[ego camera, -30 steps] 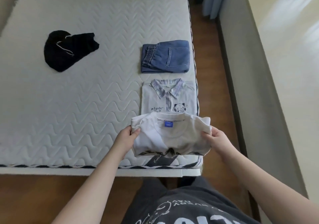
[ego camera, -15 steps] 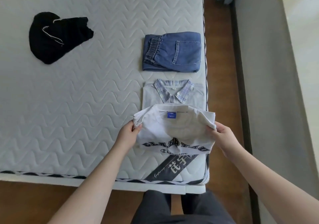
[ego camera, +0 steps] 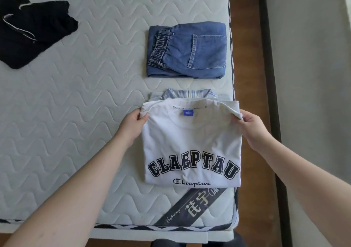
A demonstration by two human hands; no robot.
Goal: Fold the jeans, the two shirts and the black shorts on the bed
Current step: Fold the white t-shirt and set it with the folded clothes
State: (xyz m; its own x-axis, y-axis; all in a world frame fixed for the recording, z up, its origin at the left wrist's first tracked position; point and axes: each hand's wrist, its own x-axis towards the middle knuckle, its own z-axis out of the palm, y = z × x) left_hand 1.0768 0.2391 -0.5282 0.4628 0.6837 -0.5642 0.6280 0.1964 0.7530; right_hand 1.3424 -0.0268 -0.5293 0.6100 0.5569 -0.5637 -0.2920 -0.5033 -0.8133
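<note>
Nearest, at the foot corner of the bed (ego camera: 76,113), a dark mattress label (ego camera: 191,206) runs diagonally under the folded white T-shirt (ego camera: 191,144), printed side up. The left hand (ego camera: 131,127) pinches its upper left corner and the right hand (ego camera: 252,127) pinches the upper right; each grip is closed on a fold of fabric, with the shoulders lifted slightly off the pile. Beneath, only the collar of the plaid-collared shirt (ego camera: 188,93) shows. If the corners are dropped unevenly, the tucked sleeves could spring out, or the T-shirt could drag the lower shirt askew. Beyond lie the folded jeans (ego camera: 190,51), close to the mattress edge. Far left, the black shorts (ego camera: 32,32) sit crumpled, not yet folded.
</note>
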